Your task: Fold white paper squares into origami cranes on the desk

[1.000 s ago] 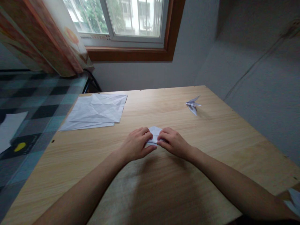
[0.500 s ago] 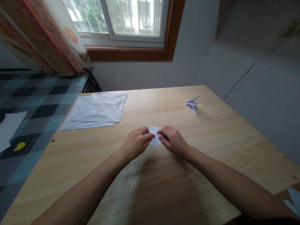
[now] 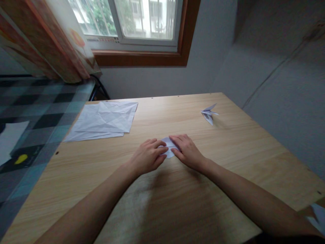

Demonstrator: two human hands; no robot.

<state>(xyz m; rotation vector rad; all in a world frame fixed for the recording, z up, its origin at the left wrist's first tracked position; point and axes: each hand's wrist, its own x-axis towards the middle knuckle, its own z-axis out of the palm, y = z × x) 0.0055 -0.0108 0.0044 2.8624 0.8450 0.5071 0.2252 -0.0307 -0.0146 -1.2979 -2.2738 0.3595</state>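
Observation:
A small folded piece of white paper [image 3: 170, 143] lies on the wooden table [image 3: 162, 113], a crease line running across its middle. Its left part is under my left hand [image 3: 149, 154], whose fingers are spread and rest on it. My right hand [image 3: 186, 149] lies on the paper's right part, thumb and fingers apart. Both hands cover the paper's side ends, so its full outline is hidden.
Creased white sheets [image 3: 106, 118] lie at the table's far left. A folded paper figure [image 3: 209, 112] with raised points stands at the far right. Left of the table, a checked cloth [image 3: 50, 105] carries a white sheet [image 3: 14, 139]. Some paper [image 3: 317, 215] shows at the lower right edge.
Both hands have gone from pinching near the paper's middle crease to fingers spread over its sides. The paper stays in about the same place.

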